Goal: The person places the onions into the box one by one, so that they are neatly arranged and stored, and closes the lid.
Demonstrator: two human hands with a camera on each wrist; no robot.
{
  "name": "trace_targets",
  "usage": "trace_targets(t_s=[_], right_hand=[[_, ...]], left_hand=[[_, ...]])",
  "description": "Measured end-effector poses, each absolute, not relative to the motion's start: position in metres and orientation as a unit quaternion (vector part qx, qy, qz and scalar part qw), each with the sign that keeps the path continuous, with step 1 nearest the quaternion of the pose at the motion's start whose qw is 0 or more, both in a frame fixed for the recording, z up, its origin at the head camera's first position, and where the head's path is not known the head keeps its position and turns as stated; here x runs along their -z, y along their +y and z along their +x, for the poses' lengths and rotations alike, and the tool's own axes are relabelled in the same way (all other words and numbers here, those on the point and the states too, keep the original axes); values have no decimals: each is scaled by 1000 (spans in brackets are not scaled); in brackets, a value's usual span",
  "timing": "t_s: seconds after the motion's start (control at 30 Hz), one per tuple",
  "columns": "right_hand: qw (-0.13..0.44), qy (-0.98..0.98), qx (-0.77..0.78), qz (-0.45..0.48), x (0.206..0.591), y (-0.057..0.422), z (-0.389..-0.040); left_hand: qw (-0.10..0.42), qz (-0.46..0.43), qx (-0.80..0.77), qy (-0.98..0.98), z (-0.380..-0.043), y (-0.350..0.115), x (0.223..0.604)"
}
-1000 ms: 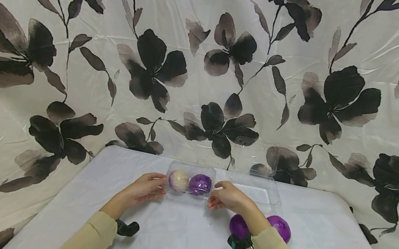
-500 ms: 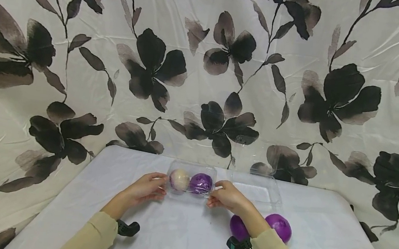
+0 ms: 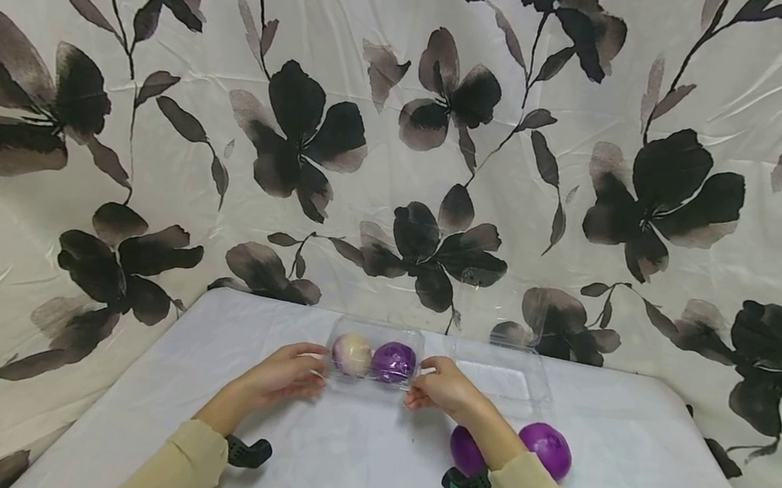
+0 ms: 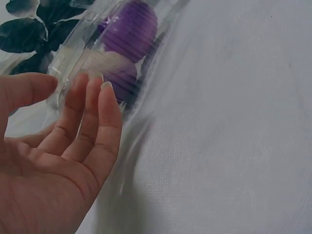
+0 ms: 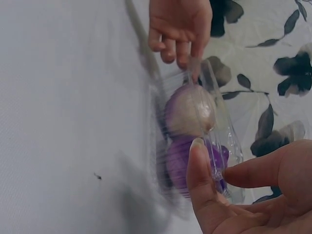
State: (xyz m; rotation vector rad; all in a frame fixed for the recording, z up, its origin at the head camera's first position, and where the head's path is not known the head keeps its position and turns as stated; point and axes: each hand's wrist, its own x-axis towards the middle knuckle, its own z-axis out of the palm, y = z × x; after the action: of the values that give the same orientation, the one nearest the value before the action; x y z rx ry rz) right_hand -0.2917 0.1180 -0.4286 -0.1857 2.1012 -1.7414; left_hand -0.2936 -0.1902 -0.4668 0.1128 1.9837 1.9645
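Observation:
In the head view a clear plastic clamshell box (image 3: 371,380) holds a cream-and-purple round piece (image 3: 352,354) at left and a dark purple round piece (image 3: 394,361) at right. My left hand (image 3: 283,374) pinches the box's left end between thumb and fingers. At the opposite end my right hand (image 3: 449,388) pinches the rim, thumb and index finger on either side of it in the right wrist view. The lid looks down over the pieces. Whether the box touches the table cannot be told.
A second clear box (image 3: 501,380), lid raised, stands right of the right hand. Two glossy purple balls (image 3: 546,451) lie near the right forearm, one partly hidden by it. A white cloth covers the table (image 3: 345,477); a flowered curtain (image 3: 345,139) hangs behind.

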Motion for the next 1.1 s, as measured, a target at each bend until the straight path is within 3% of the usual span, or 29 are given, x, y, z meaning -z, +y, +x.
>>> trace_targets(t_s=[0.87, 1.1], right_hand=[[184, 754, 628, -51, 434, 114, -294], [159, 807, 566, -65, 425, 113, -290]], left_hand=[[166, 19, -719, 675, -295, -185, 464], [164, -5, -696, 699, -294, -186, 465]])
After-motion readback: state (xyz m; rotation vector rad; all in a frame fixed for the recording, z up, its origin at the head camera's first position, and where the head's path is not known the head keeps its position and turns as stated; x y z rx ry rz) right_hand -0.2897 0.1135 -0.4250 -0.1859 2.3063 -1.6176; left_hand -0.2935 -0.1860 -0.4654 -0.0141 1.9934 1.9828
